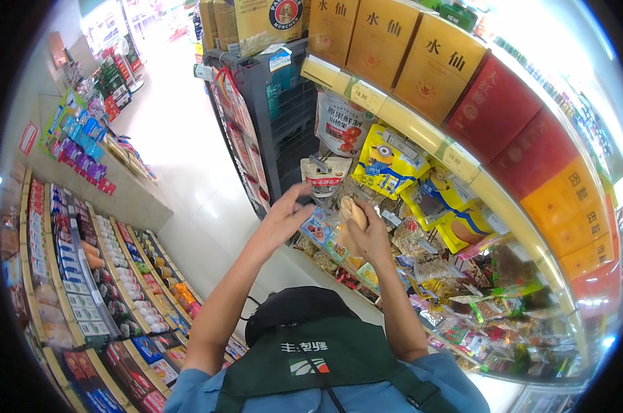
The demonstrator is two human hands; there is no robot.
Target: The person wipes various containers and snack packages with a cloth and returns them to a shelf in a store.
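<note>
My right hand (372, 235) grips a crumpled beige cloth (351, 212) in front of the snack shelf. To its left, my left hand (283, 222) is raised, fingers apart and slightly blurred, with nothing in it. Just beyond its fingertips hangs a small white-and-red snack pouch (324, 178). Above that is a larger pouch of dried fruit (344, 126). Yellow cartoon-printed snack bags (390, 161) hang right of the cloth. A blue snack packet (317, 225) lies between my two hands, lower on the display.
A curved yellow shelf edge (404, 121) with price tags carries gold boxes (381, 41) and red boxes (492, 108) above the bags. A dark wire rack (290, 118) stands at the shelf's end. Stocked shelves (92, 268) line the left, beyond a tiled aisle (187, 180).
</note>
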